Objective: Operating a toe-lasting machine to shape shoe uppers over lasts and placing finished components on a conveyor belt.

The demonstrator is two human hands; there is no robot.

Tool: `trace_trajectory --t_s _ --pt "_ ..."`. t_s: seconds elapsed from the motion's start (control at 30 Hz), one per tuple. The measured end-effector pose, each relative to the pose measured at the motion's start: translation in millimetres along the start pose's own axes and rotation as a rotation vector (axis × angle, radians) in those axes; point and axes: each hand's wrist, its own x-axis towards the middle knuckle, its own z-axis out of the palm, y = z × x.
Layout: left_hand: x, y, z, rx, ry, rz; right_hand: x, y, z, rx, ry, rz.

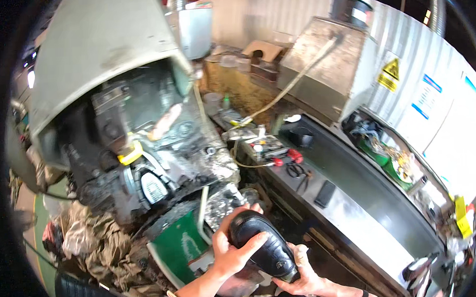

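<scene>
A black leather shoe (pixel 258 244) is held in front of me between both hands, tilted with its toe up and to the left. My left hand (pixel 233 248) wraps round the toe end, its thumb lying across the upper. At the lower right end, my right hand (pixel 302 273) grips the shoe with thumb and fingers on either side. The underside of the shoe is hidden. Just left of my left hand is a green panel (pixel 178 244) with a pale edge.
A hooded machine (pixel 107 64) with a dark, dusty cavity stands on the left. Crumpled brown paper (pixel 98 239) lies below it. To the right runs a conveyor belt (pixel 350 170); its metal edge carries scissors (pixel 297 171), pliers (pixel 305 182) and a dark phone-like slab (pixel 325 194). Shoes (pixel 418 270) sit at lower right.
</scene>
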Motion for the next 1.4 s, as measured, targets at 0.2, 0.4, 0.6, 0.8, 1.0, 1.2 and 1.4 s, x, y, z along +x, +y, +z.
trace_trajectory --t_s 0.2,0.4,0.6,0.8,1.0,1.2,1.4 --pt "21.2 -33.8 62.1 0.033 -0.077 -0.062 -26.3 6.6 -43.5 0.041 0.132 0.137" --pt "44.5 -96.7 142.4 0.083 -0.152 -0.207 -75.6 62.5 -99.2 -0.013 0.280 0.015" --pt "84.3 -182.0 216.9 -0.113 -0.024 -0.857 -131.2 73.9 -203.8 0.285 0.358 -0.015" --pt "73.9 -265.2 322.9 0.228 -0.424 -1.158 -176.0 98.4 -274.8 0.123 0.636 -0.157" --pt "46.3 -323.6 387.9 0.098 -0.754 -1.163 -189.0 137.5 -311.9 -0.484 0.554 0.149" --pt "78.1 -382.6 382.6 -0.049 -0.903 -1.167 -171.7 179.1 -328.4 -0.473 0.639 0.326" --pt "93.9 -366.7 401.1 0.362 -1.158 -0.070 -147.7 182.5 -354.9 -0.553 0.731 0.334"
